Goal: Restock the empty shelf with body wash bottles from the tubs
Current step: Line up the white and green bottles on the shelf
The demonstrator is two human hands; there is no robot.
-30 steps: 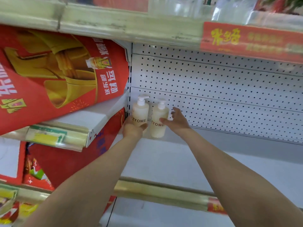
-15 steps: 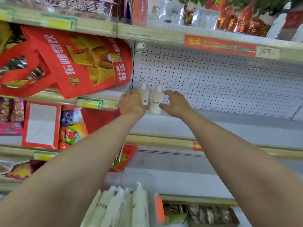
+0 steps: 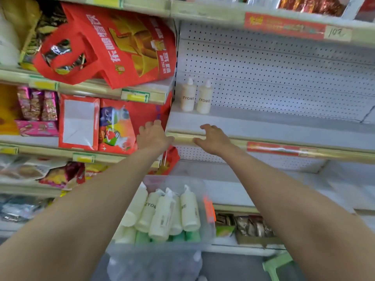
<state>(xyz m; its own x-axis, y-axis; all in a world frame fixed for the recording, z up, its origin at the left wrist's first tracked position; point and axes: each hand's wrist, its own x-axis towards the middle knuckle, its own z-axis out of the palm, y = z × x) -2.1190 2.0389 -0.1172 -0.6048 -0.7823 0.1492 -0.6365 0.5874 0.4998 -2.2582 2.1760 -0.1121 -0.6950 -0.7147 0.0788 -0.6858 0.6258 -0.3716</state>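
Two cream pump bottles marked ZYOME (image 3: 188,96) (image 3: 204,99) stand upright side by side at the back left corner of the white shelf (image 3: 263,128), against the pegboard. My left hand (image 3: 152,135) and my right hand (image 3: 213,138) hover at the shelf's front edge, both with fingers apart and holding nothing. Below them, a clear plastic tub (image 3: 158,258) holds several more cream bottles (image 3: 162,213), with green ones underneath.
Red gift bags (image 3: 113,45) and snack packs (image 3: 36,106) fill the shelves to the left. A red price strip (image 3: 272,149) runs along the shelf edge. Packets (image 3: 245,224) sit on the low shelf at right. A green stool (image 3: 278,264) stands at the bottom right.
Both hands let go of the two bottles and drew back from the shelf's rear to its front edge. The view dropped, so the tub now shows.
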